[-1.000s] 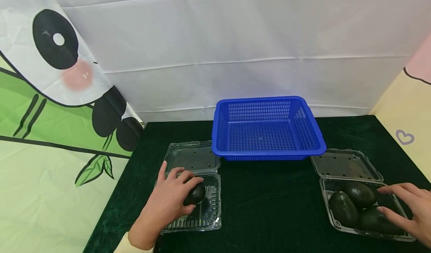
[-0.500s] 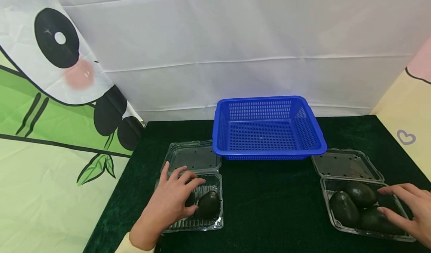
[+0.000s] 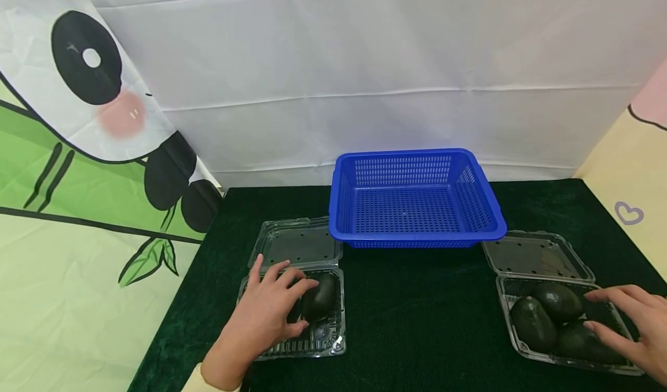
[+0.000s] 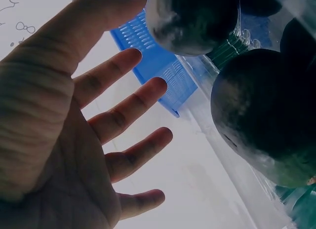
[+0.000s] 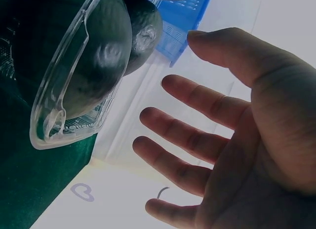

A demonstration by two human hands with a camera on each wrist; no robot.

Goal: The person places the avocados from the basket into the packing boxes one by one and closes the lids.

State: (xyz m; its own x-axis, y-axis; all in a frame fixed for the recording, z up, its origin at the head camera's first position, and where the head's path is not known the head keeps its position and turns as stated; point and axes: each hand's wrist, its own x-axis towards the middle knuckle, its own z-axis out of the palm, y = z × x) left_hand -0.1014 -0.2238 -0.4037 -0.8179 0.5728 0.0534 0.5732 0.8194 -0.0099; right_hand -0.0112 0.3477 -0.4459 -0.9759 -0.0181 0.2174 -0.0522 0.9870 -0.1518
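Note:
In the head view, my left hand [image 3: 266,311] hovers over a clear plastic clamshell box [image 3: 330,345] with its lid folded back. A dark green avocado [image 3: 320,297] lies in that box just right of my thumb and index finger; contact cannot be told. Another avocado is mostly hidden behind those fingers. The left wrist view has the fingers spread, with avocados [image 4: 261,115] beyond them. At the right, my right hand [image 3: 638,319] is held with parted fingers at the edge of a second clamshell box [image 3: 510,322]. That one contains three avocados [image 3: 532,323], and my fingers grip none.
Behind the boxes stands a blue plastic basket [image 3: 417,235], its front rim overlapping the inner corners of both lids. Dark green cloth [image 3: 411,322] covers the table. A white sheet [image 3: 391,62] hangs at the back, with a cartoon-printed cloth [image 3: 78,178] at the left.
The avocado at my left hand has come out from under the fingers to the right, then shifted towards the back of its box. The right hand stays in place.

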